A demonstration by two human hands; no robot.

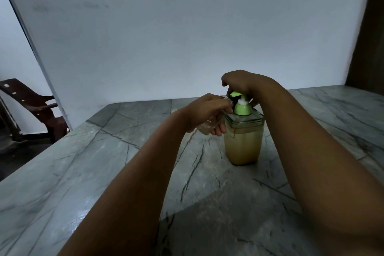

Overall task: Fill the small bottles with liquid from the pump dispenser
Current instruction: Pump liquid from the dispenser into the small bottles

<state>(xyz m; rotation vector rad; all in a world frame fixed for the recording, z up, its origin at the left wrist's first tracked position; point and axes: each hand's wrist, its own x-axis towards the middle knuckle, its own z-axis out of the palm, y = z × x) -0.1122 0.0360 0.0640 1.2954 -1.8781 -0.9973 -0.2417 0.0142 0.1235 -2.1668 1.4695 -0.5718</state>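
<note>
Left hand (204, 113) gripping small bottle (204, 128) at spout, right hand (239, 82) curled on pump dispenser (243, 141)

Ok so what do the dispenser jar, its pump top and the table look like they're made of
Dispenser jar: clear, glossy, probably plastic; the yellowish liquid shows through its walls.
Pump top: opaque green plastic with a smooth sheen and a white stem.
Table: grey polished stone, likely marble or granite, or a laminate copy; dark veins, soft reflections.

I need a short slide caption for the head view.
Left hand holds small bottle at green pump dispenser; right hand grips pump.
</note>
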